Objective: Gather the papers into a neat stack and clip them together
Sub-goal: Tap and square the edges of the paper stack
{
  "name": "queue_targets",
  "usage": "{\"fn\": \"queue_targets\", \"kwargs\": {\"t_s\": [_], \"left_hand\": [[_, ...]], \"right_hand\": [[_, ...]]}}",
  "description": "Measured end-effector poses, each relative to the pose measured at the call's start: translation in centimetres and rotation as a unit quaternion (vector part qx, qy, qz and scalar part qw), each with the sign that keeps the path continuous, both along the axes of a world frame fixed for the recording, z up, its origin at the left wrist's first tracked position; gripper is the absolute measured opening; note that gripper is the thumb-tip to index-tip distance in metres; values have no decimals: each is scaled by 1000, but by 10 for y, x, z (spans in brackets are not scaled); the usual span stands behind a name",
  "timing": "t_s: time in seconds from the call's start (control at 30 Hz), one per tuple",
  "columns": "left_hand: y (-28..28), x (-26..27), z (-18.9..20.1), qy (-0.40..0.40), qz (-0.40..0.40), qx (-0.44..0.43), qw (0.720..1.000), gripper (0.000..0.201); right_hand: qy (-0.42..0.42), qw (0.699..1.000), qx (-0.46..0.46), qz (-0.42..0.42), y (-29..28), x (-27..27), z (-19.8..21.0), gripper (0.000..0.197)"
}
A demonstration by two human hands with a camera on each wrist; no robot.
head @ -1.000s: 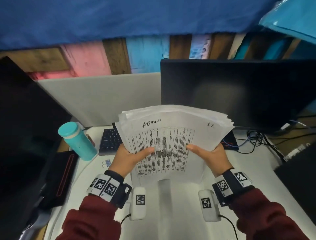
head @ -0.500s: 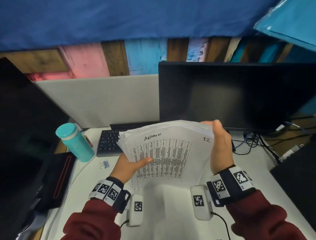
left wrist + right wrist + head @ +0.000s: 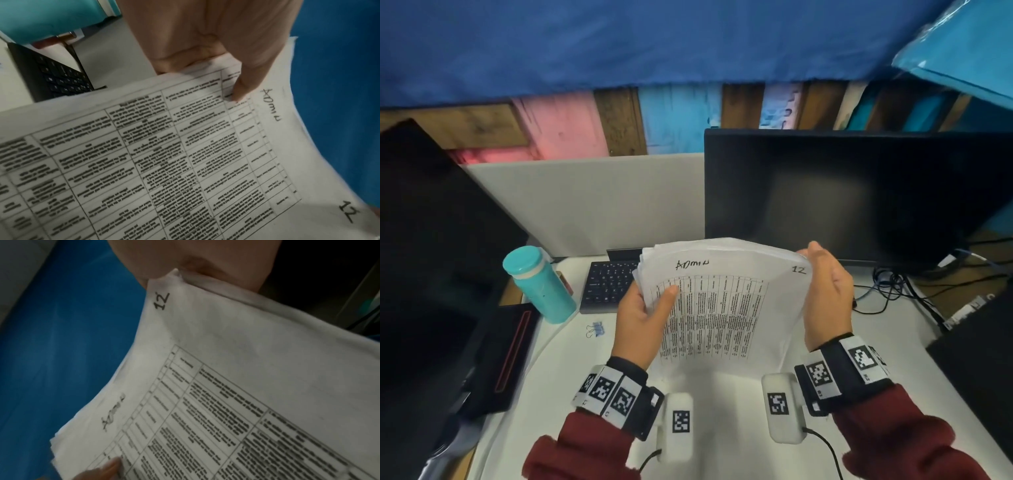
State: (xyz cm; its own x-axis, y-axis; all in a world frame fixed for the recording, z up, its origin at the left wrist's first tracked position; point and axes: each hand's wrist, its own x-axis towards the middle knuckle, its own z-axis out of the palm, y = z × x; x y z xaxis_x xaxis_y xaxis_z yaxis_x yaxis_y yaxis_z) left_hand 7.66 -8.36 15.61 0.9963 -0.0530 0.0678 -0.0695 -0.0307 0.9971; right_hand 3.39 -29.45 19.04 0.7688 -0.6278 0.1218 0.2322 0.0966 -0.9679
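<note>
A stack of white printed papers (image 3: 722, 301), marked "ADMIN" and "12", stands on its bottom edge on the white desk (image 3: 722, 411), curved and a little fanned at its upper left corner. My left hand (image 3: 645, 313) grips the left edge, thumb (image 3: 242, 81) on the front sheet. My right hand (image 3: 825, 291) lies flat with straight fingers against the right edge of the stack (image 3: 246, 386), palm (image 3: 195, 261) at the "12" corner. A small blue binder clip (image 3: 595, 329) lies on the desk left of my left hand, untouched.
A teal bottle (image 3: 537, 284) stands at the left, a black keyboard (image 3: 609, 284) behind the papers. A dark monitor (image 3: 842, 198) rises at the back right with tangled cables (image 3: 887, 287) under it. Another dark screen (image 3: 431, 240) and a black case (image 3: 513, 353) fill the left.
My right hand left its thumb grip low on the stack, rose to the right edge and pressed the fanned sheets leftward. The left hand slid higher on the left edge.
</note>
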Motion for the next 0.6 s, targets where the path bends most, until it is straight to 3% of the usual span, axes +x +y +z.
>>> {"fn": "queue_targets", "kwargs": {"t_s": [0.1,0.27,0.47,0.6], "left_hand": [[0,3,0,-1,15,11,1000,28],[-2,0,10,-43,43,5,998,44],[-13,0,31,-38,65,-72,995,25],[-25,5,46,3,143,-114,983,38]], "right_hand": [[-10,1000,-26,-1,0,-5,-4,34],[2,995,-69,69,4,-12,-26,33],[33,996,-47,65,6,-11,-26,25],[39,996,-41,68,9,-14,-25,20]]}}
